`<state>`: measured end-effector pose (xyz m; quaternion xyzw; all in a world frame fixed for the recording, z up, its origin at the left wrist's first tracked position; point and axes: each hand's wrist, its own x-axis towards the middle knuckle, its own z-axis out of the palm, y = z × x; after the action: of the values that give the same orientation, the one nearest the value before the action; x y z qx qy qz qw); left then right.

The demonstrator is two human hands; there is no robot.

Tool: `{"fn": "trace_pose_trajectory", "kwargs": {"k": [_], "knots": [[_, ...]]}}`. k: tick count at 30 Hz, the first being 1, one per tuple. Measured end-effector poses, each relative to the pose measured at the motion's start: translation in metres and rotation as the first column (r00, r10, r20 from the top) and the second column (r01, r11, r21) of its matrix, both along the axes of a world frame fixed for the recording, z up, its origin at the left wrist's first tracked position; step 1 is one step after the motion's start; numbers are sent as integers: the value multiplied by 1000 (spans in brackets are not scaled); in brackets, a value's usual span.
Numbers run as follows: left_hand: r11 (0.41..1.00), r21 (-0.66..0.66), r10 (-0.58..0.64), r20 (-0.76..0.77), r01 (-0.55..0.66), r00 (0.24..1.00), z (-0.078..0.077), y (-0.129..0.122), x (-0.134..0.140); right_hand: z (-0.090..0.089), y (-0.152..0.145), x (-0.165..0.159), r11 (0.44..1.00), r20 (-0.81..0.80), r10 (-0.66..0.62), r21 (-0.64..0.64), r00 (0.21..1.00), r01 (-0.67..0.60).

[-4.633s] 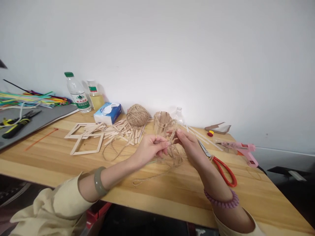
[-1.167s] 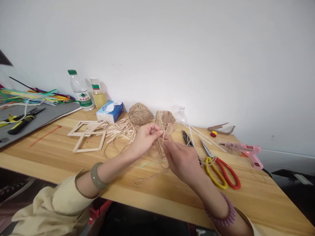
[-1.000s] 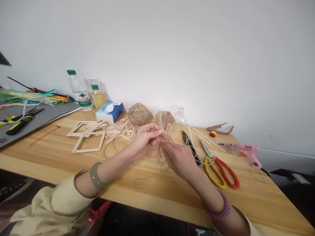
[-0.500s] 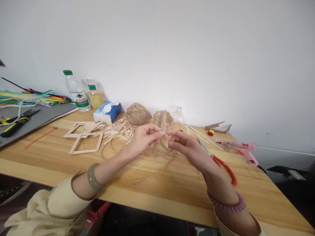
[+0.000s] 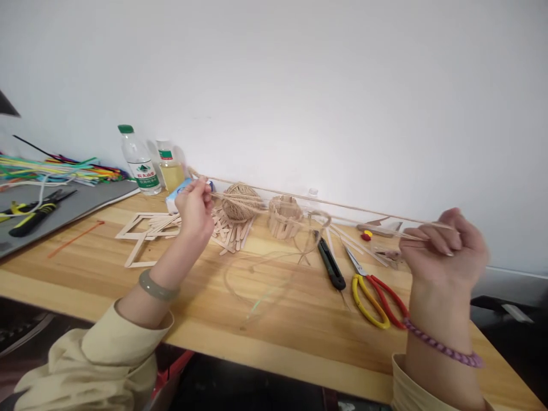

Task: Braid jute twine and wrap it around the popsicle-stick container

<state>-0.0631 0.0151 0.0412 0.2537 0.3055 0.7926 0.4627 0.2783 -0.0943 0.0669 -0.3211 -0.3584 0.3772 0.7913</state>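
Note:
Strands of brown twine [image 5: 325, 201] stretch across the view between my two raised hands. My left hand [image 5: 196, 208] is closed on the twine at one end, in front of the tissue pack [image 5: 174, 197]. At the right, my right hand [image 5: 447, 248] has its fingers curled around the other end. Loose twine hangs in a blurred loop below the middle. Behind the strands are a twine ball [image 5: 240, 202] and a small round basket of wooden pieces [image 5: 285, 218].
Scissors [image 5: 377, 297] and a black utility knife [image 5: 329, 262] lie right of centre. Wooden sticks [image 5: 233, 234] and stick frames [image 5: 137, 260] are on the left, with a water bottle [image 5: 143, 165], pliers [image 5: 38, 217] and coloured pipe cleaners [image 5: 64, 168] beyond.
My hands have moved from close together at the centre to far apart, drawing the twine out between them. The basket, knife and scissors now show more fully.

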Motion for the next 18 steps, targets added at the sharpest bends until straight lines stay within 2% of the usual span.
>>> {"fn": "trace_pose_trajectory", "kwargs": {"k": [3,6,8,9,10,11,13,14,16,18], "knots": [[993,-45,113,105,-108,988,7,9,-22,3,-16,19,988,91,-156,22,984,154],[993,-26,121,110,-119,987,9,14,-30,5,-20,31,969,145,-243,86,959,233],[999,30,25,-4,-25,1000,7,11,-20,5,-14,27,981,252,-194,66,948,183],[997,49,-57,-97,62,994,6,6,-11,4,-10,19,987,339,-158,36,927,155],[982,65,-162,-205,178,965,4,0,-1,3,-4,7,988,479,-95,-62,873,142],[958,58,-252,-306,282,918,2,-7,11,1,1,-8,969,630,-58,-152,774,196],[893,-11,-398,-489,451,776,-2,-24,32,-5,9,-42,931,827,-135,-84,546,356],[857,-51,-451,-555,513,699,-3,-32,40,-8,11,-60,947,855,-119,-56,505,317],[803,-99,-497,-654,587,570,-6,-47,52,-15,12,-90,986,862,89,-149,499,80],[774,-107,-492,-721,624,487,-8,-56,57,-21,9,-112,974,839,221,-219,498,-64]]}}
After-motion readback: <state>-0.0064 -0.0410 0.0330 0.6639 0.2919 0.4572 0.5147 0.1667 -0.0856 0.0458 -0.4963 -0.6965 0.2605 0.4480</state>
